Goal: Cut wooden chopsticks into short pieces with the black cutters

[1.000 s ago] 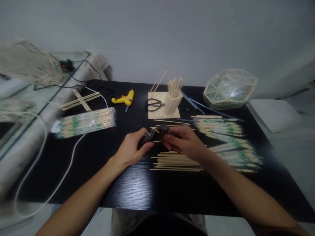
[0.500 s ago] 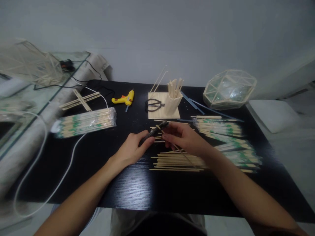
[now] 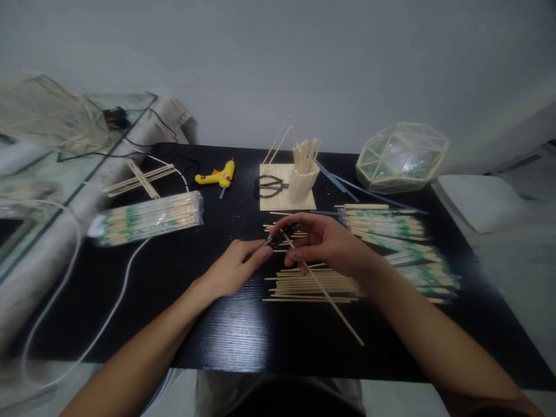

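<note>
My left hand (image 3: 237, 265) grips a slim dark hand tool (image 3: 278, 236) between thumb and fingers; its exact kind does not show. My right hand (image 3: 324, 243) pinches a thin wooden stick (image 3: 332, 303) near its upper end, with the index finger reaching along the tool's far end. The stick's upper end lies against the tool, and its lower end slants toward the table's front edge. Beneath and in front of my right hand lies a row of loose wooden sticks (image 3: 310, 285). More sticks behind it are partly hidden by my hands.
On the black table (image 3: 174, 313) are a yellow glue gun (image 3: 219, 175), black-handled scissors (image 3: 270, 186) on a wooden board (image 3: 273, 204), a stick-filled holder (image 3: 300, 186), packaged sticks (image 3: 152, 218), more packs (image 3: 386, 225) and a geometric frame (image 3: 402, 157). A white cable (image 3: 125, 286) loops at left.
The stick's lower end has swung forward, away from the loose row toward the table's front edge. My right index finger has stretched over the tool. My left hand stays nearly in place.
</note>
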A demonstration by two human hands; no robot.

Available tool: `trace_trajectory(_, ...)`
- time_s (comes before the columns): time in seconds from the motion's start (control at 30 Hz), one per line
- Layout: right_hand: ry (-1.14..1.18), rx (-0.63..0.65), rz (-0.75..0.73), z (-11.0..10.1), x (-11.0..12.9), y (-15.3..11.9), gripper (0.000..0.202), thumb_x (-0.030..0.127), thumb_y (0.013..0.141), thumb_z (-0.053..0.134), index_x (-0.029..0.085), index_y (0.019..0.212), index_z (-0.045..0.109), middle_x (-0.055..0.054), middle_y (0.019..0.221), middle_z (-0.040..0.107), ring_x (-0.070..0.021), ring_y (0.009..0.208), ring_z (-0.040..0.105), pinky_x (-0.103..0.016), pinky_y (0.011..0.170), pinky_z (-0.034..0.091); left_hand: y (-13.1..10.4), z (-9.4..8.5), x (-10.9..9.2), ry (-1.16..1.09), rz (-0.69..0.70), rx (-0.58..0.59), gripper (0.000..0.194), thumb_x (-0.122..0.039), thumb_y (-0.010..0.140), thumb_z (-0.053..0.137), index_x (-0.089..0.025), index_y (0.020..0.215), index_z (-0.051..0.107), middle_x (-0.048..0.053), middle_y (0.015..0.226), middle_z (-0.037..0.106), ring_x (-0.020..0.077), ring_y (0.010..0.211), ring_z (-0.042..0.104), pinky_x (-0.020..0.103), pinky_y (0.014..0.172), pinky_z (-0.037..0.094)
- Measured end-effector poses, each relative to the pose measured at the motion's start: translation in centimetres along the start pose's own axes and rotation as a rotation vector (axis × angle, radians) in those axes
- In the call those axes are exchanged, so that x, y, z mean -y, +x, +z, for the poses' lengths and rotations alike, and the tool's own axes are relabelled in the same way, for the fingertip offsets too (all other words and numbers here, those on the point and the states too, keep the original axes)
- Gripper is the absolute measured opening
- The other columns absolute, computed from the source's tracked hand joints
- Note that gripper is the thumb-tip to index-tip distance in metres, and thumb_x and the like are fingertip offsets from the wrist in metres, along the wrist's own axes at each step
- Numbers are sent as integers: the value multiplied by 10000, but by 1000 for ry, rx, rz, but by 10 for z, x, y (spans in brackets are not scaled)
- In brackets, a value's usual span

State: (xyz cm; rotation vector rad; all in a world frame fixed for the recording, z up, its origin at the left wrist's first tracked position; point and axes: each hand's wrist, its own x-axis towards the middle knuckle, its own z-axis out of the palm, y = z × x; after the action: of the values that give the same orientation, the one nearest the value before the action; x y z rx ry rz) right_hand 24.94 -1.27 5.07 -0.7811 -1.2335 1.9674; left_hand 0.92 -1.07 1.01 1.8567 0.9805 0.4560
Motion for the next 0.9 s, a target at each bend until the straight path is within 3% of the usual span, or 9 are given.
trace_trajectory(0.53,20,-31,-12,-1,-3,1,438,120,757,872,198,1157,710,-88,1312,677,-133,780,756,-188,535,594,-1,1,-1,67,-27,-80,593,-587,1033,384,-151,748,666,-34,587,506,112,556,399,253,565,300)
trace_trajectory(0.73,-5,-41,-33,-4,0,2,472,128,760,874,220,1196,718,-98,1398,640,-143,815,770,-185,548,597,1,-2,0,76,-26,-79,572,-586,1035,385,-157,749,632,-37,615,512,110,568,402,252,577,299)
trace_trajectory(0.9,-46,-129,-98,-12,8,-1,553,142,753,881,262,1265,711,-99,1498,583,-143,821,761,-173,507,566,3,-2,3,104,-58,-104,561,-589,1037,389,-165,748,615,-35,637,520,118,604,443,254,602,319)
